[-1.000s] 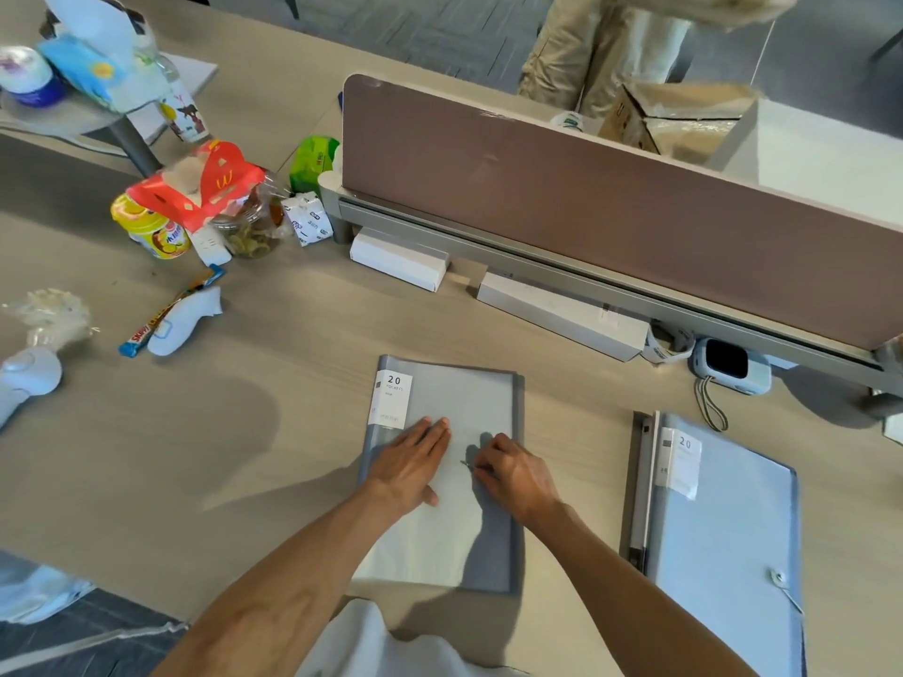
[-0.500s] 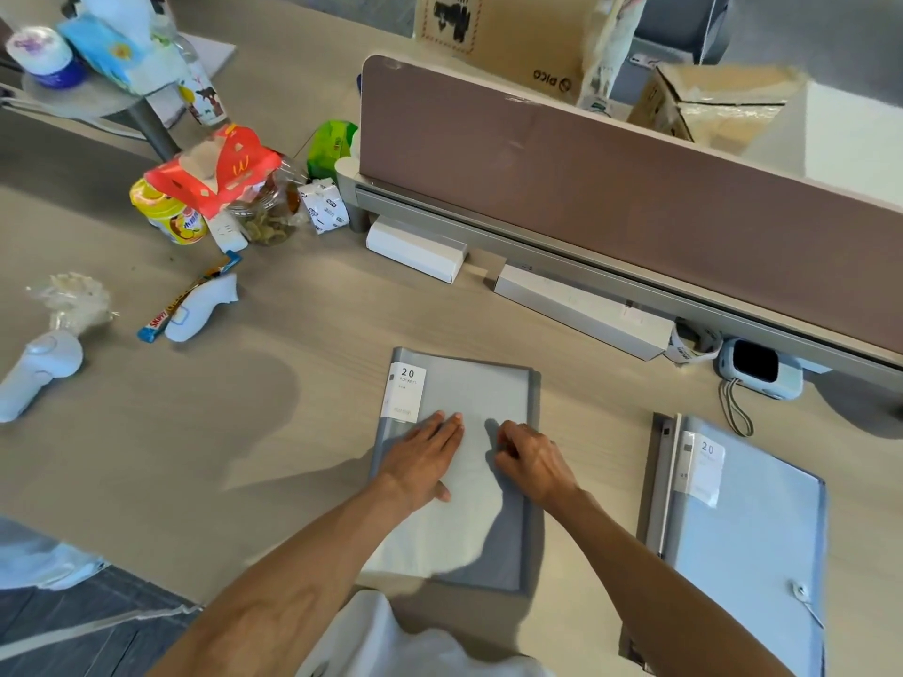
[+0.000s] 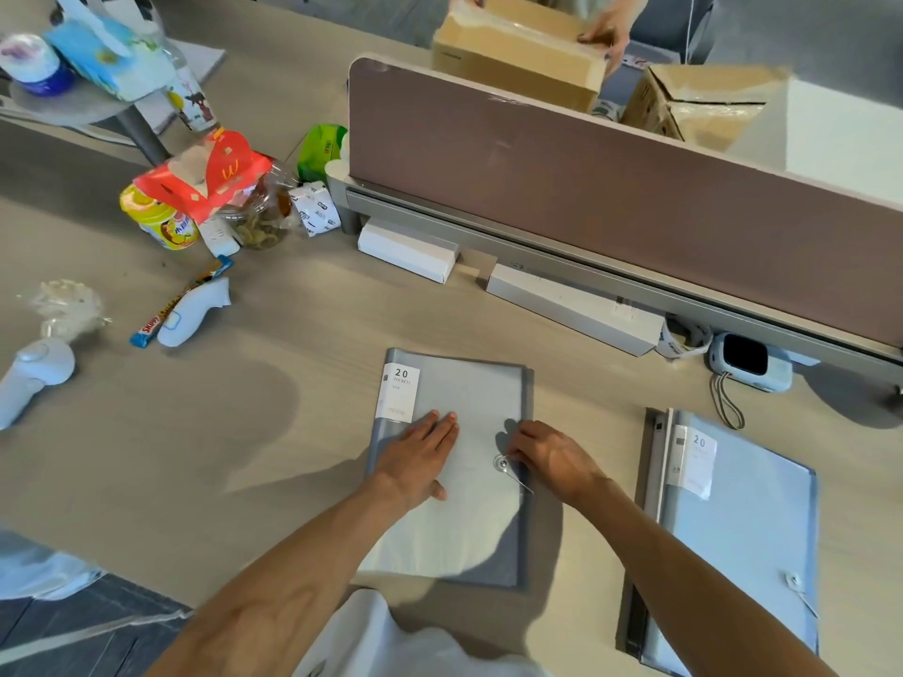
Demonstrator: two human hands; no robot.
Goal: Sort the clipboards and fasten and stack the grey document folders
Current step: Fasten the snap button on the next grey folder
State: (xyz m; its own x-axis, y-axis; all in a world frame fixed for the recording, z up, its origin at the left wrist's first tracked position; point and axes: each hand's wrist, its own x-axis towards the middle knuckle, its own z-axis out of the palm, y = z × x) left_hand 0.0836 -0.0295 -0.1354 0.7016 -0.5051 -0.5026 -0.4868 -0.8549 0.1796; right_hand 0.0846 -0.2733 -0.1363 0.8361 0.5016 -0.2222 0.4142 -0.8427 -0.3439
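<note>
A grey document folder (image 3: pixel 469 388) with a white "20 pockets" label lies flat on the desk in front of me. My left hand (image 3: pixel 418 456) rests flat on its cover, fingers together. My right hand (image 3: pixel 552 456) is curled at the folder's right side, fingertips pinching the thin closure string (image 3: pixel 518 478) next to the round button (image 3: pixel 502 463). A second grey folder (image 3: pixel 742 530) lies to the right on top of a dark clipboard-like board (image 3: pixel 652 461), its own button and string near its lower right edge.
A brown desk divider (image 3: pixel 611 188) runs across the back, with two white boxes (image 3: pixel 571 307) and a small blue device (image 3: pixel 750 361) at its foot. Snacks, a jar and white controllers (image 3: pixel 34 371) crowd the left. Another person's hand holds a cardboard box (image 3: pixel 518 51) behind the divider.
My right hand has shifted slightly right, uncovering the folder's button and string. Behind the divider a person has brought a cardboard box into view. My left hand stays pressed on the cover.
</note>
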